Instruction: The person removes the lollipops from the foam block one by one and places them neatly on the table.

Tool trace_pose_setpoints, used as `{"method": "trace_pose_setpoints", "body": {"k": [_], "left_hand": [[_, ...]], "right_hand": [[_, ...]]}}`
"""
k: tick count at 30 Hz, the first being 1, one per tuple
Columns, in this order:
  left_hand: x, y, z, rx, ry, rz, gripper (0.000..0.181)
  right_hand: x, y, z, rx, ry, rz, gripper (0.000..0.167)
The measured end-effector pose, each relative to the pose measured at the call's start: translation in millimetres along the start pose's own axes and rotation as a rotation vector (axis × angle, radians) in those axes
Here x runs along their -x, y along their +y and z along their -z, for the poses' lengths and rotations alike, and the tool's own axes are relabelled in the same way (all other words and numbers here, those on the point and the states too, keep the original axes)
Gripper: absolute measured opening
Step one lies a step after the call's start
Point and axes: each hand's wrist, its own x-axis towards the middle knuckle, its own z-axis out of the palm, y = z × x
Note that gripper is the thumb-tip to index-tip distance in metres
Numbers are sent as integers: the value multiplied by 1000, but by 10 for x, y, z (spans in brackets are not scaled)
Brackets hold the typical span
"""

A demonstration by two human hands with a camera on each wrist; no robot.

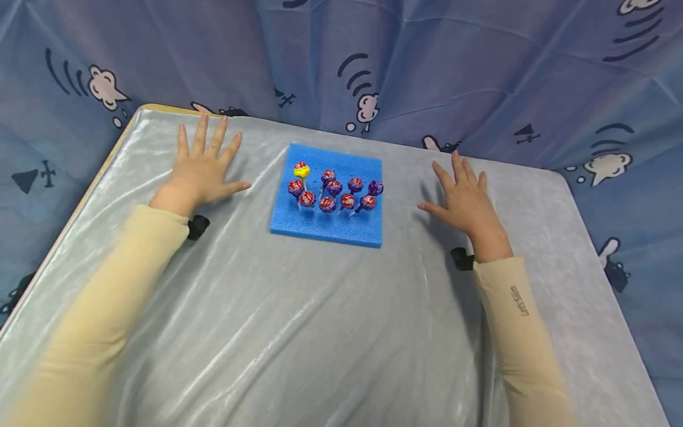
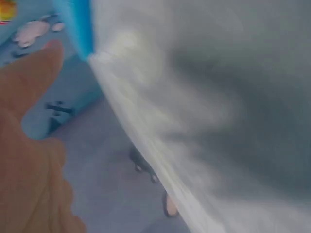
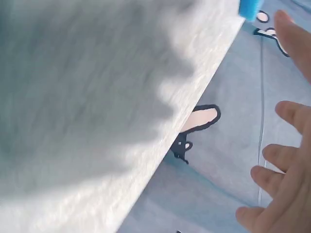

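Observation:
A blue foam board (image 1: 325, 230) lies toward the back of the table, with several wrapped lollipops standing in it on their sticks. One lollipop (image 1: 301, 170) has a yellow and red wrapper; the others, such as the front lollipop (image 1: 328, 204), are purple and red. To the left of the board my left hand (image 1: 200, 169) is spread, fingers straight, holding nothing. On the right side my right hand (image 1: 469, 204) is also spread and holds nothing. Both hands are apart from the board. In the right wrist view, the fingers (image 3: 291, 116) stretch out above the table edge.
A silvery grey cloth (image 1: 299, 332) covers the table. Behind and around it hangs a blue curtain (image 1: 427, 71) with cartoon prints. Black wrist cameras (image 1: 198, 227) sit at both wrists, by the cream sleeves (image 1: 107, 302).

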Motion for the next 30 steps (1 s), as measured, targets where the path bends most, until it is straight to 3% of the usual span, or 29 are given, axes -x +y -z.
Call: {"method": "trace_pose_setpoints", "body": {"k": [6,12,15,18,22,27,30], "left_hand": [[-16,301,-22,175,25,-52,87],[-43,590,-225,320,-1,-147,85],[-38,674,-341,364,-35,-180,82],[-29,725,-467,395,-89,-204,79],[-25,757,-585,445,-128,-224,79],[-46,705,-632,478,-98,-220,81],[-59,654,-618,475,-79,-220,83]], "right_hand": [[-13,-87,56,-230,90,47,80],[-61,-329,-22,-486,201,94,68],[-74,-446,-113,-694,245,134,59],[-59,-533,-263,-952,222,146,52],[-60,-571,-442,-1212,180,157,45],[-159,-601,-610,-1561,163,205,40],[-227,-632,-677,-1715,160,234,40]]}}
